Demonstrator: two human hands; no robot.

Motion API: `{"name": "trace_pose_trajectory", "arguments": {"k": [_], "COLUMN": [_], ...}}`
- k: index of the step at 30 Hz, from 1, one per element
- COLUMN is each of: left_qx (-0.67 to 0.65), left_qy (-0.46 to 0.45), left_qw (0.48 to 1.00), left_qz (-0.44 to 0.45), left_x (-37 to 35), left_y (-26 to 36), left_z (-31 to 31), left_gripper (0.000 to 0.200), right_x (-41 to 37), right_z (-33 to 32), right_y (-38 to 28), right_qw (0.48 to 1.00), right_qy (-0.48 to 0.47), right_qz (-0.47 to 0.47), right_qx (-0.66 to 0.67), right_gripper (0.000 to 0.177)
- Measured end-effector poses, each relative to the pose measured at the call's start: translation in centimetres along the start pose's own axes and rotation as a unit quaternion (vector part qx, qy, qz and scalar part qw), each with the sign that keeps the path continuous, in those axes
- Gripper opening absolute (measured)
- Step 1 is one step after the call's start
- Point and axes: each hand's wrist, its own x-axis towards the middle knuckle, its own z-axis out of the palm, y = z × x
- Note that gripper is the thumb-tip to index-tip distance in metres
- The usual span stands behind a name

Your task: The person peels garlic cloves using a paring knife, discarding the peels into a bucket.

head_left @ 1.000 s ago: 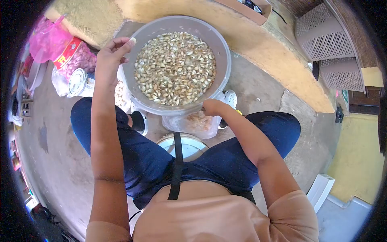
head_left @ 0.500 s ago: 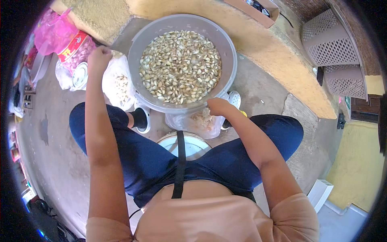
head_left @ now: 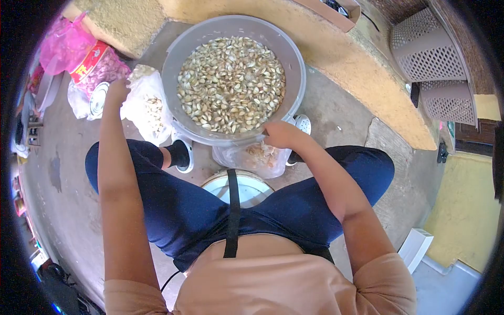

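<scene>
Basin (head_left: 170,73) in right hand (head_left: 281,134), left hand (head_left: 116,91) on bag (head_left: 140,113)

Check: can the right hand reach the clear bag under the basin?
Probably yes. The right hand rests at the near rim of the grey basin, and the clear bag lies directly below it, nothing between. The rim overhangs part of the bag, so its far side may be harder to reach.

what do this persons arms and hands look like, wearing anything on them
Both arms are bare below short peach sleeves. The left hand and right hand wear no gloves; no watch or bracelet shows.
</scene>
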Motion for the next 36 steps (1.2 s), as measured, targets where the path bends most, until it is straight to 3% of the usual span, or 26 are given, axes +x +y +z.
{"name": "trace_pose_trajectory", "arguments": {"k": [4, 7, 11, 13, 14, 17, 20, 23, 25, 27, 29, 31, 33, 35, 36], "left_qx": [-0.076, -0.203, -0.172, -0.11, -0.161, -0.124, -0.094, -0.073, -0.127, -0.155, -0.126, -0.254, -0.315, -0.308, -0.345], "left_qy": [0.034, 0.012, -0.018, -0.029, -0.027, -0.096, -0.12, -0.187, -0.219, -0.246, -0.285, -0.357, -0.412, -0.446, -0.428], "left_qw": [0.996, 0.978, 0.97, 0.966, 0.941, 0.946, 0.941, 0.947, 0.922, 0.926, 0.912, 0.881, 0.854, 0.834, 0.828], "left_qz": [0.033, 0.039, 0.172, 0.232, 0.296, 0.285, 0.302, 0.249, 0.293, 0.239, 0.267, 0.177, 0.05, -0.104, -0.107], "left_x": [1.4, 1.2, 0.4, 1.0, 1.4, -0.7, -0.4, -1.8, -2.1, -3.2, -1.8, -0.8, -1.5, -3.9, -4.2], "left_y": [0.5, 1.9, 4.7, 5.6, 5.5, 9.0, 9.9, 11.6, 11.8, 12.7, 11.5, 9.1, 9.4, 14.1, 14.8], "left_z": [-0.3, -0.1, 1.1, 2.9, 4.5, 5.5, 9.7, 13.9, 17.6, 20.4, 26.7, 35.2, 35.8, 30.7, 30.9], "left_gripper": [0.027, 0.026, 0.027, 0.027, 0.026, 0.024, 0.024, 0.025, 0.024, 0.023, 0.023, 0.025, 0.027, 0.031, 0.031], "right_x": [-1.0, -1.8, -1.9, -2.7, -3.2, -4.4, -4.6, -4.6, -4.7, -4.7, -4.7, -5.1, -5.6, -6.0, -6.1], "right_z": [-2.7, -4.7, -5.0, -6.0, -6.6, -8.1, -9.1, -10.9, -12.9, -14.3, -15.0, -16.6, -17.8, -18.8, -19.1], "right_y": [0.1, -0.7, -0.6, -1.3, -1.8, -1.8, -1.0, -1.2, -2.2, -2.5, -2.3, -2.5, -2.7, -2.4, -2.2], "right_qw": [0.996, 0.993, 0.992, 0.998, 0.998, 0.994, 0.992, 0.997, 0.999, 0.999, 0.998, 0.992, 0.983, 0.976, 0.973], "right_qy": [0.079, 0.101, 0.113, 0.039, 0.002, -0.103, -0.12, -0.075, -0.045, -0.021, -0.004, 0.009, 0.026, 0.052, 0.067], "right_qz": [-0.003, -0.016, 0.0, 0.016, 0.023, 0.027, 0.041, 0.018, 0.005, -0.007, -0.02, -0.046, -0.063, -0.064, -0.065], "right_qx": [0.039, 0.057, 0.047, 0.05, 0.051, 0.004, -0.01, -0.019, 0.006, 0.032, 0.056, 0.116, 0.168, 0.201, 0.212], "right_gripper": [0.036, 0.034, 0.032, 0.033, 0.033, 0.036, 0.038, 0.037, 0.038, 0.038, 0.037, 0.028, 0.025, 0.026, 0.027]}}
